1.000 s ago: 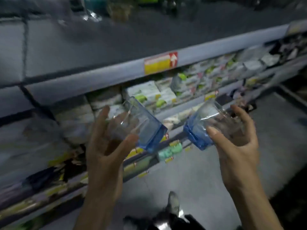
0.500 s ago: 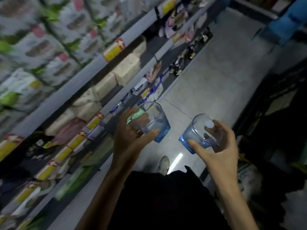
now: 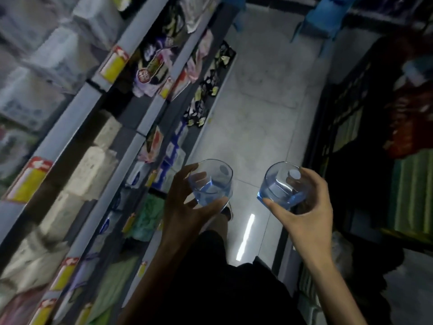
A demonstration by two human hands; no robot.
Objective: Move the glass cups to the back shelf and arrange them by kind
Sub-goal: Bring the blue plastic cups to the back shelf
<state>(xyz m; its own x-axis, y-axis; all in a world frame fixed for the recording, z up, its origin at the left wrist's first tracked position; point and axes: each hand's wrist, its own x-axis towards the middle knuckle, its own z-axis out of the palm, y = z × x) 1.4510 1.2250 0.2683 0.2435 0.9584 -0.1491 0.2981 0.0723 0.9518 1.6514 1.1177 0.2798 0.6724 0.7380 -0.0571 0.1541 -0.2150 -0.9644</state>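
Store shelving (image 3: 93, 127) packed with white wrapped packs and edged with yellow-and-red price tags runs down the left of a pale tiled floor (image 3: 257, 102). Over that floor, a person in the aisle holds two glass cups, one per hand, both mouth-up and clear of the shelves. The left hand (image 3: 185, 207) has its grip wrapped, thumb and fingers, round the left cup (image 3: 210, 184); the right hand (image 3: 304, 214) grasps the right cup (image 3: 281, 186) likewise. Each cup is clear-walled with a blue-tinted base. The cups are apart.
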